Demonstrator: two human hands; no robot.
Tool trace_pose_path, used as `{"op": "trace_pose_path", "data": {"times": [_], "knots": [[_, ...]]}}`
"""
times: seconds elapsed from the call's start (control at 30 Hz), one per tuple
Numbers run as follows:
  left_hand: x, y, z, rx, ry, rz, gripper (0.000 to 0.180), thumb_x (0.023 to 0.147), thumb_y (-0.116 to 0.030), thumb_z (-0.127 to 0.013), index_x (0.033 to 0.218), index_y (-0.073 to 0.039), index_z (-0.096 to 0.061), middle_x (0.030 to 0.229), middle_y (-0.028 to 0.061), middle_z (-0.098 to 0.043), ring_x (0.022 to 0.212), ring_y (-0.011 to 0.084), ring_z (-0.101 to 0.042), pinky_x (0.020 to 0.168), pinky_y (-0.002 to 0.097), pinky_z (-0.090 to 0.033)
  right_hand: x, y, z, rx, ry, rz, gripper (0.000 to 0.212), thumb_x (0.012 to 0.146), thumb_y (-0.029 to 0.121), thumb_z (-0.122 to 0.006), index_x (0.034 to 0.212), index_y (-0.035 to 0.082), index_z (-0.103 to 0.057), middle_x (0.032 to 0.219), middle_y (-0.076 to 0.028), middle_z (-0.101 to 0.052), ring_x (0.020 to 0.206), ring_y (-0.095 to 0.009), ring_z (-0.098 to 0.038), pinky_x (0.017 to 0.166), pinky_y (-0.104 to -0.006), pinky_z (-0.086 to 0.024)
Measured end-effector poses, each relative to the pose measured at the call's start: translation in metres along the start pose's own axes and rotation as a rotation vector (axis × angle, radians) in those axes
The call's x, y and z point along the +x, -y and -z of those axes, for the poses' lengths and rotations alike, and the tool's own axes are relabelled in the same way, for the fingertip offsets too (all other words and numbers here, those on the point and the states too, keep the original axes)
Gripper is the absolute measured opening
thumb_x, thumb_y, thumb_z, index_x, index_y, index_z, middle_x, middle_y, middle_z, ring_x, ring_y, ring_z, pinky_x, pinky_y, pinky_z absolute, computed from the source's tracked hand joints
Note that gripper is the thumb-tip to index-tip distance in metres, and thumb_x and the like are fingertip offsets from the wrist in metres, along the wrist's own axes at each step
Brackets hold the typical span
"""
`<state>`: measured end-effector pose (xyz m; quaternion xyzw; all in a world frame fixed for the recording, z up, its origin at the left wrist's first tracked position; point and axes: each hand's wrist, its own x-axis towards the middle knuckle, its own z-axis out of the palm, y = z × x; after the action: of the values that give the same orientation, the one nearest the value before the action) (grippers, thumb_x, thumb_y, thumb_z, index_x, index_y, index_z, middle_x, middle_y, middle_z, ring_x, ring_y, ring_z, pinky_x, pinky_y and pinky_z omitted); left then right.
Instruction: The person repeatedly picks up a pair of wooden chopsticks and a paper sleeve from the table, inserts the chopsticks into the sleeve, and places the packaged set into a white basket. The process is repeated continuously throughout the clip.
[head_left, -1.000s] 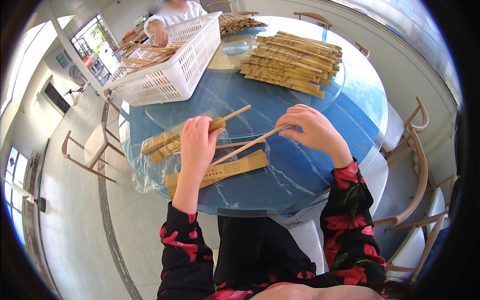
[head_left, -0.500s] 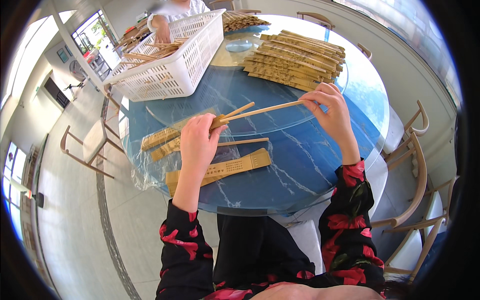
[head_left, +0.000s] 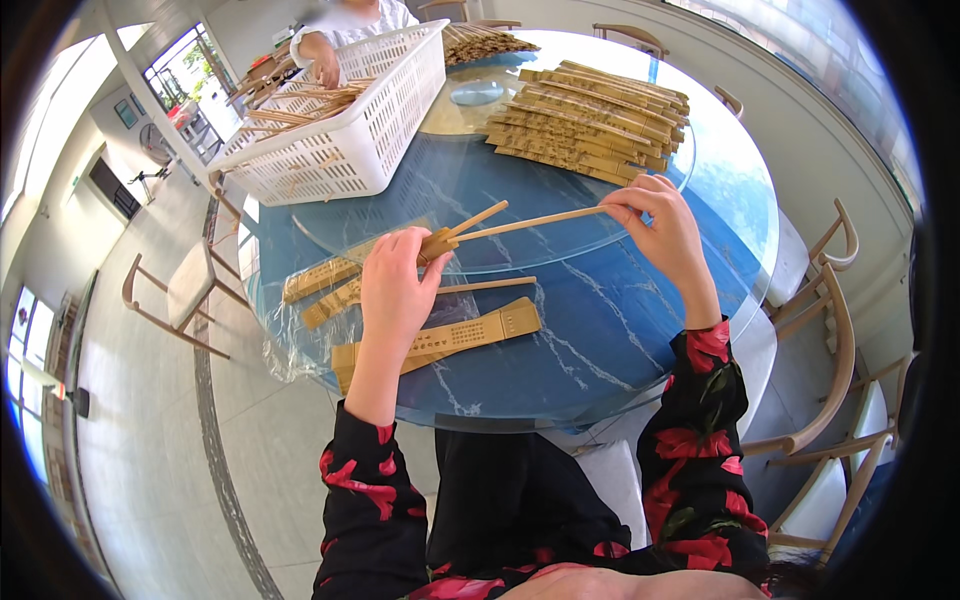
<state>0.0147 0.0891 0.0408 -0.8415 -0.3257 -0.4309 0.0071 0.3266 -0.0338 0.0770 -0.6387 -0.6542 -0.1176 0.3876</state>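
My left hand is closed around a tan paper chopstick sleeve, near the sleeve's mouth. Two wooden ends stick out of that mouth: a short one slanting up and a long chopstick reaching right. Thumb and fingertips of my right hand pinch the far end of the long chopstick. Below my left hand another chopstick lies on the table. Nearer me, flat paper sleeves lie crossed, partly behind my left wrist. More sleeves and crumpled clear plastic wrap sit to its left.
A large pile of tan sleeves lies on the glass turntable of the round blue table. At far left stands a white slatted basket of chopsticks, with another person's hand at it. Wooden chairs surround the table.
My right hand has dipped very slightly with the chopstick end. My left hand stays nearly in place. The other person's hand at the basket has shifted a little.
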Motion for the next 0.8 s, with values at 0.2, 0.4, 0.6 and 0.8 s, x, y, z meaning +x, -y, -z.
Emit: {"op": "trace_pose_path", "data": {"times": [0.2, 0.4, 0.6, 0.8], "knots": [[-0.001, -0.005, 0.002, -0.067, 0.026, 0.077, 0.027, 0.087, -0.016, -0.080, 0.103, -0.002, -0.063, 0.097, 0.0110, -0.070, 0.094, 0.0331, -0.064, 0.083, 0.0431, -0.051, -0.002, -0.001, -0.001, -0.005, 0.051, -0.073, 0.011, 0.090, 0.019, -0.075, 0.093, 0.009, -0.080, 0.075, -0.006, -0.062, 0.081, -0.025, -0.060, 0.075, -0.0378, -0.050], [-0.001, -0.001, 0.002, -0.075, 0.017, 0.032, 0.027, 0.088, -0.014, -0.079, 0.107, -0.002, -0.064, 0.100, 0.0124, -0.069, 0.096, 0.0327, -0.065, 0.083, 0.0414, -0.052, -0.002, -0.002, 0.001, 0.004, 0.077, -0.121, 0.013, 0.089, 0.019, -0.075, 0.093, 0.009, -0.081, 0.078, -0.007, -0.067, 0.083, -0.027, -0.062, 0.075, -0.0381, -0.051], [0.000, -0.001, 0.001, -0.030, -0.004, -0.010, 0.025, 0.088, -0.013, -0.078, 0.107, -0.002, -0.066, 0.099, 0.0107, -0.070, 0.098, 0.0328, -0.064, 0.085, 0.0430, -0.052, -0.003, -0.003, 0.001, 0.010, 0.108, -0.148, 0.014, 0.090, 0.019, -0.074, 0.094, 0.009, -0.081, 0.085, -0.009, -0.072, 0.085, -0.028, -0.065, 0.077, -0.0378, -0.052], [0.001, -0.001, 0.002, -0.003, 0.063, 0.007, 0.023, 0.087, -0.014, -0.077, 0.105, -0.002, -0.068, 0.096, 0.0108, -0.070, 0.095, 0.0323, -0.064, 0.083, 0.0429, -0.052, -0.003, -0.011, -0.003, 0.168, 0.106, -0.113, 0.015, 0.090, 0.020, -0.076, 0.093, 0.005, -0.077, 0.079, -0.007, -0.068, 0.073, -0.023, -0.059, 0.070, -0.0358, -0.049]]}}
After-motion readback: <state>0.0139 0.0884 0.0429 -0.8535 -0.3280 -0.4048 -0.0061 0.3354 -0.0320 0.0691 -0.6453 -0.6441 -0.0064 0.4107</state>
